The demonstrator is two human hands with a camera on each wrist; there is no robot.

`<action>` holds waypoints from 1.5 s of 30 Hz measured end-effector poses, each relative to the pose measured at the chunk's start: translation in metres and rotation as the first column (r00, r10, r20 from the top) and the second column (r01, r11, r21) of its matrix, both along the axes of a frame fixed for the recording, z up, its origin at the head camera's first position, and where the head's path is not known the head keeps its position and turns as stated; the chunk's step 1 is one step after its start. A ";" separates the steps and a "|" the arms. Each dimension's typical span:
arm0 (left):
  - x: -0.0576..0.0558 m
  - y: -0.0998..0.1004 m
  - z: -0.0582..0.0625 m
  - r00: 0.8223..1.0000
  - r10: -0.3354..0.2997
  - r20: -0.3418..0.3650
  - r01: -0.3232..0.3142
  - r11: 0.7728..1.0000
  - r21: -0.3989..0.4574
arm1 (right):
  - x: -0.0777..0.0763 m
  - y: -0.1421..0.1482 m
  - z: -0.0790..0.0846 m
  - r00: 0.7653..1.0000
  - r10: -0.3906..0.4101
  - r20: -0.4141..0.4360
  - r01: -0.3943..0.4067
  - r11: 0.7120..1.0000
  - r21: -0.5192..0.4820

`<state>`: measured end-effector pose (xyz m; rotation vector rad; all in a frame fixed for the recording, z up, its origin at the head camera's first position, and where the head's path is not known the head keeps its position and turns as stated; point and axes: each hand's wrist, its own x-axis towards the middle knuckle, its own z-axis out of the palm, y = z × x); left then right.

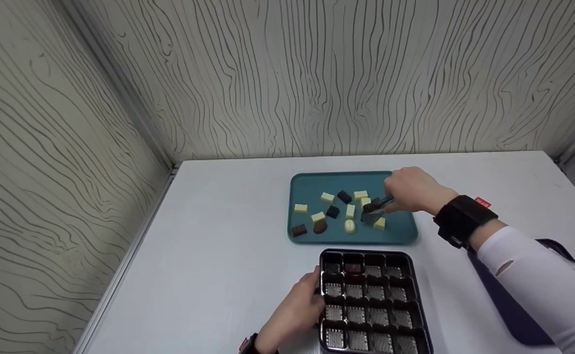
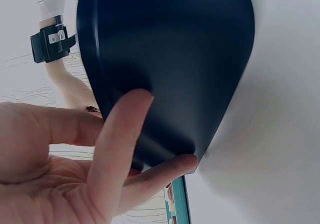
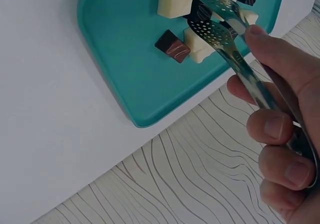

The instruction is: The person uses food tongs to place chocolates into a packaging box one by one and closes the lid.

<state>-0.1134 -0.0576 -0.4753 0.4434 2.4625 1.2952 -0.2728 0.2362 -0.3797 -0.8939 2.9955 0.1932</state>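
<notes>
tray (image 1: pixel 335 234) w/ chocs (image 1: pixel 349 226); r hand (image 1: pixel 411 190) gripping tongs (image 3: pixel 245 70), l hand (image 1: pixel 297 307) spread against part-filled box (image 1: pixel 376 293)

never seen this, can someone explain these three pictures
No machine here, just a person's bare left hand and right hand. The wide picture comes from a head-worn camera; the close ones from a black camera on each wrist. On the white table sit a teal rectangular tray with small cream and dark pieces, and a black plastic box divided into compartments. The left hand touches the box's side; the right has silver perforated metal tongs in its grip.
</notes>
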 end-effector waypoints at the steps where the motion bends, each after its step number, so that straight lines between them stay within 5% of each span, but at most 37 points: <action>1: 0.000 0.000 0.000 1.000 -0.001 -0.004 0.001 1.000 0.000 | -0.001 -0.001 0.001 1.000 -0.003 0.007 0.003 1.000 0.002; 15: 0.002 -0.001 0.000 1.000 -0.003 -0.022 0.002 1.000 -0.010 | 0.006 -0.002 0.006 1.000 -0.006 -0.009 0.006 0.997 -0.074; 28: 0.001 0.001 0.000 1.000 -0.002 -0.001 0.002 1.000 -0.012 | 0.074 0.001 0.051 0.995 0.094 -0.034 -0.097 0.991 -0.097; 36: 0.002 -0.003 -0.001 0.999 -0.009 -0.033 0.009 1.000 0.007 | 0.100 0.001 0.047 0.986 0.157 -0.049 -0.160 0.985 -0.071; 45: 0.001 -0.002 -0.002 0.999 -0.008 -0.050 0.008 1.000 0.005 | 0.108 -0.003 0.038 0.982 0.183 -0.046 -0.186 0.981 -0.057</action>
